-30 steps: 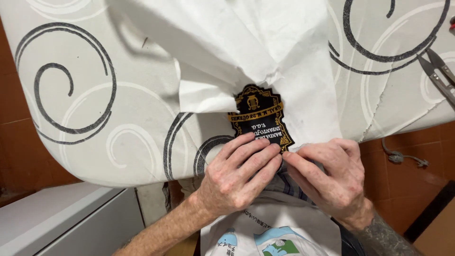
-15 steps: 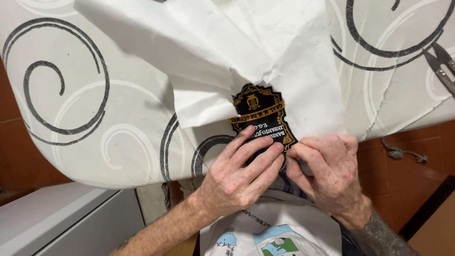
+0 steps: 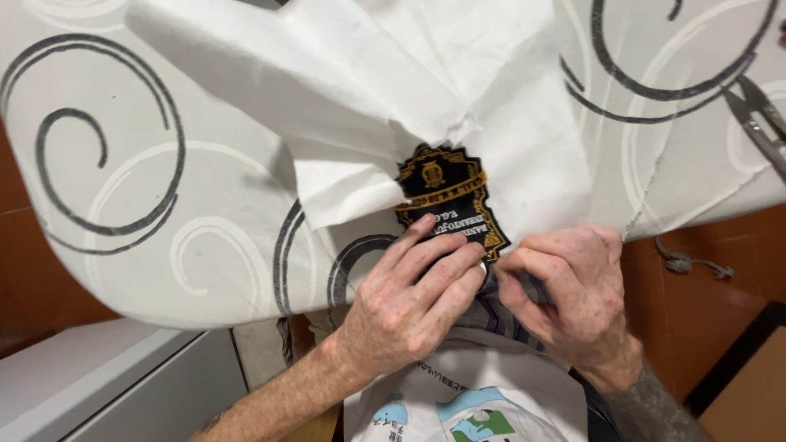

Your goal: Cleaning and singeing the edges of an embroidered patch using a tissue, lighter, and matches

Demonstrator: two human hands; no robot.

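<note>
Both hands sat at the near edge of the ironing board (image 3: 164, 270), which wore a white cover with dark and pale swirls. The embroidered patch (image 3: 449, 200), black with gold trim and shield-shaped, lay flat on the board near that edge, its upper left partly under a sheet of white fabric (image 3: 393, 90) draped across the board. The left hand (image 3: 409, 299) lay palm down, fingers (image 3: 434, 254) extended and close together, fingertips pressing on the patch's lower part; not curled around anything. The right hand (image 3: 573, 295) sat just beside it, fingers bent inward and pinched at the patch's lower right corner; what it pinched was hidden under the fingers, so couldn't tell if it had the patch edge or the fabric. The two hands were almost touching. A pair of metal snips (image 3: 757, 123) lay at the board's far right, well apart from both hands. A white unit (image 3: 106, 376) stood below the board on the left.
</note>
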